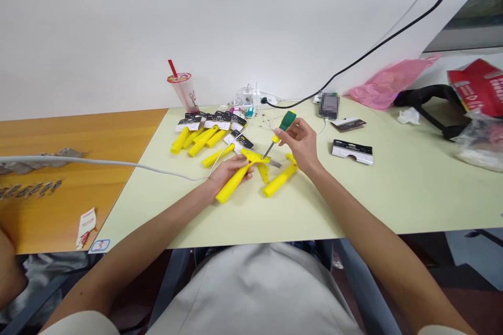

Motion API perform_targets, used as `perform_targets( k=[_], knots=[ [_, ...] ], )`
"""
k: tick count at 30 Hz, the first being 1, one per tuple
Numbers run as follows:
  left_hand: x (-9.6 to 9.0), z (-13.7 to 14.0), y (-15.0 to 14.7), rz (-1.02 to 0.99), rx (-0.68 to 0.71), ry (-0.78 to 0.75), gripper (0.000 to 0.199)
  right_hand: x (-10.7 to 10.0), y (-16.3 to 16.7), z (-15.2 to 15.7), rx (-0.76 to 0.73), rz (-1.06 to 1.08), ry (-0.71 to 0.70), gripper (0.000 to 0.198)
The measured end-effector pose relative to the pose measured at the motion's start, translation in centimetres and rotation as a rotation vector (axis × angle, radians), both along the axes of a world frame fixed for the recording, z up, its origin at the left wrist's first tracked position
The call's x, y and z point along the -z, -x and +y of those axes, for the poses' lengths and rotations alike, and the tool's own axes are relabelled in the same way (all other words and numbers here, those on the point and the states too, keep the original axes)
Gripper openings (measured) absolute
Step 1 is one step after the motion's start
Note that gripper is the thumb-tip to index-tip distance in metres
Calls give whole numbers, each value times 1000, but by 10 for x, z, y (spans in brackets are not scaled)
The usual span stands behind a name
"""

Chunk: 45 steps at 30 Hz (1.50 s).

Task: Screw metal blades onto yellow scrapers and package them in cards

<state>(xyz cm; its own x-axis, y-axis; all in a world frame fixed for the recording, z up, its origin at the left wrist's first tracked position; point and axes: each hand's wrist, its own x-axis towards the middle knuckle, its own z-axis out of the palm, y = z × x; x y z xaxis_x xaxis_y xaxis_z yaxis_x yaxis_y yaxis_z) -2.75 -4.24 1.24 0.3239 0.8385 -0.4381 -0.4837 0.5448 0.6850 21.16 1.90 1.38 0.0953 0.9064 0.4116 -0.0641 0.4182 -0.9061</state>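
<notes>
My left hand (pixel 232 168) is closed around a yellow T-shaped scraper (pixel 234 183), its handle slanting down toward the table's front edge. A flat grey metal blade (pixel 274 163) sticks out to the right by its head. In my right hand (pixel 302 142) is a screwdriver (pixel 288 120) with a green and yellow handle, tilted so that its tip meets the scraper's head. Just right of the held scraper, another yellow tool (pixel 280 181) lies on the table, its upper end near my right wrist. Behind my left hand rests a yellow handle (pixel 218 156) with a card.
Several yellow handles (pixel 203 141) with black-and-white cards lie at the back left, near a cup with a red straw (pixel 184 92). A white cable (pixel 157 168) crosses to my left hand. Cards (pixel 352 152) and a pink bag (pixel 387 86) are at right; someone's arm (pixel 10 272) shows at left.
</notes>
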Motion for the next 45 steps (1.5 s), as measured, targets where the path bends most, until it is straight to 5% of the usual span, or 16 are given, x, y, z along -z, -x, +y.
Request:
perform_targets(
  k=[45],
  knots=[
    [16,4,6,-7,83,-83,44,6,3,3,92,6,52,64]
  ],
)
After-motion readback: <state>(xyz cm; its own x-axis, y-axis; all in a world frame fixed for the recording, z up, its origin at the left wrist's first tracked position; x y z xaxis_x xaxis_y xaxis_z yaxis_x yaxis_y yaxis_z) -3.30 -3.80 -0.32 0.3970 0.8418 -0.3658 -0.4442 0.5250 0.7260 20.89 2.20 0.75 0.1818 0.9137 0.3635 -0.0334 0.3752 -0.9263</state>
